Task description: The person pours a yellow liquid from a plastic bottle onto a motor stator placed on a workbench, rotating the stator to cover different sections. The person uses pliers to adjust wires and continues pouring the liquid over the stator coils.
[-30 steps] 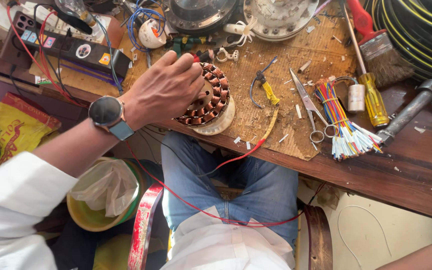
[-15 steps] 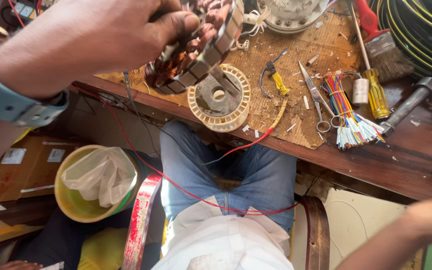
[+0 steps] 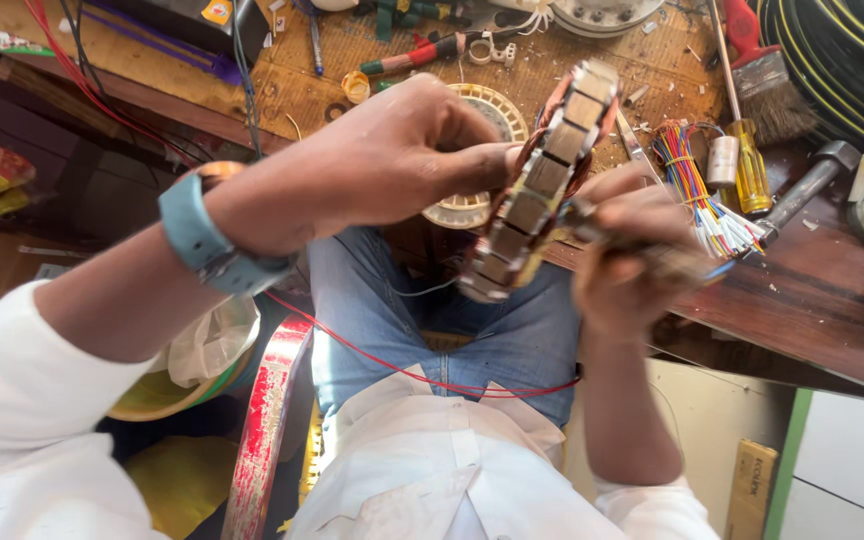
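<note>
1. The left hand grips one motor stator, a ring of steel segments wound with copper coils, held edge-on in the air above the lap, just in front of the tabletop edge. Its fingers are curled shut around the stator's upper left side.
2. The right hand is closed around one slim tool, blurred, whose tip meets the stator's right side; I cannot tell what kind of tool it is.
3. One blue wristwatch sits on the left wrist.
4. On the tabletop behind the hands lies one cream plastic ring, partly hidden by the left hand.
5. Right of the stator: one bundle of coloured wires, one yellow-handled screwdriver, one hammer and one brush with a red handle.
6. One coil of black hose fills the far right corner.
7. One red wire trails across the blue jeans.
</note>
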Demonstrator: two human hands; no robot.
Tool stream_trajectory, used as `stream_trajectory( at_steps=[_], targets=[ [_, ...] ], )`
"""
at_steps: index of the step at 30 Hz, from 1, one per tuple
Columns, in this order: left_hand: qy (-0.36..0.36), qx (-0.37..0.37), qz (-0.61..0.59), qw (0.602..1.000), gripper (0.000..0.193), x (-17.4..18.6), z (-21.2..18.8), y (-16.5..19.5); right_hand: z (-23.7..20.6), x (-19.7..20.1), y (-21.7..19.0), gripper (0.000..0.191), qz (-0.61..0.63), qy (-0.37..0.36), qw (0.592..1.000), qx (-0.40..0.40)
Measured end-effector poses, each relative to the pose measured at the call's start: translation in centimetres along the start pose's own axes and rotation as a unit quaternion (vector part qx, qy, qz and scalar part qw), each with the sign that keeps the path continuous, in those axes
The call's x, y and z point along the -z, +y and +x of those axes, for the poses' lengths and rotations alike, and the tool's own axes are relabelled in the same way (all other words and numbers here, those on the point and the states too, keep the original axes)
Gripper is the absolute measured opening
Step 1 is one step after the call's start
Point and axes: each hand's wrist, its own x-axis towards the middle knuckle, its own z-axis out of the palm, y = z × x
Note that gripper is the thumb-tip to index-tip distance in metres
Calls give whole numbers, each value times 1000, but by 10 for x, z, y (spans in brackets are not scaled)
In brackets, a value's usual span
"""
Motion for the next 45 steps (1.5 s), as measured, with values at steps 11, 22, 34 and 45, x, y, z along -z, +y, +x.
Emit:
stream_trajectory(
  at_steps=[11,22,34,45],
  targets=[
    [387,-6,84,918,17,-9,-59,-150,81,-11,-17,44,-506,-253,822,-60],
    [508,-46,-78,856,13,-96,-43,-166,77,-26,28,40,-388,-217,879,-174],
    [519,-19,-35,854,91,-86,-35,-145,66,20,17,48,-401,-107,890,-188],
    [480,-33,-80,873,112,-97,7,-150,44,41,6,42,-408,-58,885,-217]
  ],
)
